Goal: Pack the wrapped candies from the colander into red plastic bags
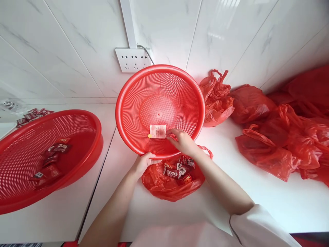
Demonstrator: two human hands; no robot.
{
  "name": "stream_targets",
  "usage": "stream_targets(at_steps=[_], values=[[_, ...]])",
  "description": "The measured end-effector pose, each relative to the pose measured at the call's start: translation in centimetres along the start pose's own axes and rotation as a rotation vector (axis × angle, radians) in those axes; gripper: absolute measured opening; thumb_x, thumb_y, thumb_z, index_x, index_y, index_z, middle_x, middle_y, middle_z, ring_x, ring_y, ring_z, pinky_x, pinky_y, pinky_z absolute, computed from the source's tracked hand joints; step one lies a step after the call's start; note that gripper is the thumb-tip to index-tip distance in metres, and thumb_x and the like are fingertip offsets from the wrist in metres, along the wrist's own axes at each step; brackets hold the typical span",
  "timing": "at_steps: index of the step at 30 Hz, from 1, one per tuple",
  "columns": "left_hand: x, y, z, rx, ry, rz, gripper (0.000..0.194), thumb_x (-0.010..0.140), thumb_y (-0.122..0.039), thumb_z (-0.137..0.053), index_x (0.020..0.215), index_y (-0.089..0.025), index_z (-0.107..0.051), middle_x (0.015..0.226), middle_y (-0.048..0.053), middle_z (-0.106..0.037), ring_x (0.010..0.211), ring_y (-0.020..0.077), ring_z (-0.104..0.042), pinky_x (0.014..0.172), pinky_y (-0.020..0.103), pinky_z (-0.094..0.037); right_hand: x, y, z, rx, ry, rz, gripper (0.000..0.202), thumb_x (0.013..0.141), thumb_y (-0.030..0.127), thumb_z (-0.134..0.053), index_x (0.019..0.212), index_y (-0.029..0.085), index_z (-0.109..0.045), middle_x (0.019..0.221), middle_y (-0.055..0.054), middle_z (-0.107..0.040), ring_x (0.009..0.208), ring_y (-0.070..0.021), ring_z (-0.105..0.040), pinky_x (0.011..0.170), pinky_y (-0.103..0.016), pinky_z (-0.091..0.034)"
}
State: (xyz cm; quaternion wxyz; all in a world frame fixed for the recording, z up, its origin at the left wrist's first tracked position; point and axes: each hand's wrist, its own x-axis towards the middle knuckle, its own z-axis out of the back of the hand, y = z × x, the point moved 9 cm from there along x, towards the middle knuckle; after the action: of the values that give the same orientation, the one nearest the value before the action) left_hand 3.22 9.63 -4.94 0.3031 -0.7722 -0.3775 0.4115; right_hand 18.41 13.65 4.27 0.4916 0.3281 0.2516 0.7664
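A red plastic colander basket (159, 85) is tipped up so its inside faces me. My left hand (144, 164) grips its near rim, thumb on the rim and fingers below. Inside the basket, my right hand (181, 140) pinches the right edge of a small pale pink packet (158, 131) with a yellow spot at its lower left corner. Below the rim lies an open red plastic bag (172, 190), partly covered by the basket. Several small snack packets (171, 172), red, white and dark, show in its mouth.
Another large red colander basket (95, 137) stands on the left with several snack packets (55, 149) inside. More packets (33, 116) lie behind it. Filled red plastic bags (282, 137) crowd the right side. A socket panel (133, 60) is on the tiled wall.
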Motion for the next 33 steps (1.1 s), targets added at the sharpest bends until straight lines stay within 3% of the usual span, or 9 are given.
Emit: stream_targets(at_steps=[3, 6, 9, 14, 16, 18, 21, 26, 33], values=[[0.0, 0.2, -0.1, 0.032, 0.017, -0.004, 0.032, 0.072, -0.014, -0.059, 0.102, -0.012, -0.069, 0.108, 0.012, -0.071, 0.105, 0.0296, -0.064, 0.095, 0.047, -0.049, 0.3, -0.3, -2.6, -0.103, 0.007, 0.098, 0.053, 0.092, 0.038, -0.049, 0.141, 0.019, -0.04, 0.146, -0.016, -0.041, 0.136, -0.0266, -0.036, 0.108, -0.049, -0.034], [0.0, 0.4, 0.0, 0.047, 0.016, -0.011, 0.034, 0.073, -0.014, -0.059, 0.106, -0.013, -0.068, 0.113, 0.012, -0.069, 0.108, 0.0305, -0.063, 0.094, 0.047, -0.049, 0.0, -0.8, -5.1, -0.142, 0.13, 0.116, 0.072, 0.09, 0.052, -0.047, 0.15, 0.02, -0.022, 0.156, -0.015, -0.022, 0.145, -0.0293, -0.016, 0.11, -0.056, -0.027], [0.0, 0.3, -0.2, 0.029, 0.03, -0.01, 0.038, 0.074, -0.013, -0.058, 0.111, -0.013, -0.067, 0.115, 0.012, -0.068, 0.108, 0.03, -0.063, 0.095, 0.046, -0.049, -0.6, -0.3, -5.9, -0.115, 0.227, 0.111, 0.075, 0.09, 0.057, -0.043, 0.15, 0.019, -0.02, 0.15, -0.017, -0.035, 0.141, -0.0304, -0.028, 0.108, -0.054, -0.032], [-0.2, -0.3, -0.6, 0.038, 0.032, 0.0, 0.039, 0.072, -0.011, -0.056, 0.11, -0.013, -0.068, 0.115, 0.011, -0.068, 0.105, 0.028, -0.064, 0.092, 0.043, -0.052, -1.2, 2.3, -5.1, 0.054, 0.383, 0.213, 0.068, 0.083, 0.052, -0.06, 0.141, 0.023, -0.042, 0.134, -0.011, -0.055, 0.121, -0.0261, -0.052, 0.102, -0.042, -0.04], [-0.3, -0.5, -0.7, 0.041, 0.046, -0.014, 0.037, 0.073, -0.012, -0.057, 0.108, -0.012, -0.068, 0.113, 0.011, -0.069, 0.104, 0.0281, -0.065, 0.091, 0.043, -0.052, -1.1, 2.6, -4.2, 0.162, 0.4, 0.211, 0.054, 0.084, 0.045, -0.062, 0.132, 0.023, -0.052, 0.122, -0.007, -0.063, 0.107, -0.0212, -0.06, 0.093, -0.035, -0.046], [-0.3, -0.5, -0.4, 0.034, 0.038, -0.013, 0.033, 0.074, -0.014, -0.057, 0.105, -0.012, -0.069, 0.11, 0.012, -0.07, 0.102, 0.0283, -0.065, 0.091, 0.043, -0.052, -0.6, 1.8, -3.1, 0.243, 0.348, 0.118, 0.035, 0.089, 0.043, -0.055, 0.113, 0.02, -0.064, 0.1, -0.004, -0.07, 0.087, -0.0173, -0.064, 0.079, -0.03, -0.049], [-0.2, -0.3, 0.5, 0.014, -0.004, 0.005, 0.029, 0.073, -0.015, -0.058, 0.099, -0.011, -0.07, 0.105, 0.012, -0.072, 0.099, 0.0284, -0.066, 0.089, 0.043, -0.053, 0.0, -0.4, -1.5, 0.452, 0.211, -0.088, 0.034, 0.088, 0.046, -0.054, 0.092, 0.016, -0.069, 0.079, -0.002, -0.069, 0.07, -0.0155, -0.063, 0.068, -0.029, -0.048], [-0.4, -1.0, 0.6, 0.033, -0.028, -0.053, 0.026, 0.076, -0.016, -0.058, 0.099, -0.011, -0.068, 0.113, 0.012, -0.069, 0.104, 0.0272, -0.065, 0.088, 0.041, -0.055, 0.1, -1.4, -0.2, 0.914, 0.149, -0.247, 0.033, 0.079, 0.041, -0.068, 0.097, 0.014, -0.069, 0.086, -0.006, -0.072, 0.077, -0.0178, -0.067, 0.075, -0.032, -0.052], [-0.8, -1.8, 0.6, 0.029, -0.067, -0.075, 0.028, 0.076, -0.017, -0.056, 0.101, -0.011, -0.066, 0.109, 0.012, -0.07, 0.091, 0.023, -0.069, 0.075, 0.03, -0.057, -0.1, 0.9, 1.6, 1.088, 0.091, -0.185, 0.036, 0.064, 0.023, -0.081, 0.097, 0.016, -0.068, 0.092, -0.004, -0.073, 0.082, -0.0177, -0.068, 0.079, -0.032, -0.055]])
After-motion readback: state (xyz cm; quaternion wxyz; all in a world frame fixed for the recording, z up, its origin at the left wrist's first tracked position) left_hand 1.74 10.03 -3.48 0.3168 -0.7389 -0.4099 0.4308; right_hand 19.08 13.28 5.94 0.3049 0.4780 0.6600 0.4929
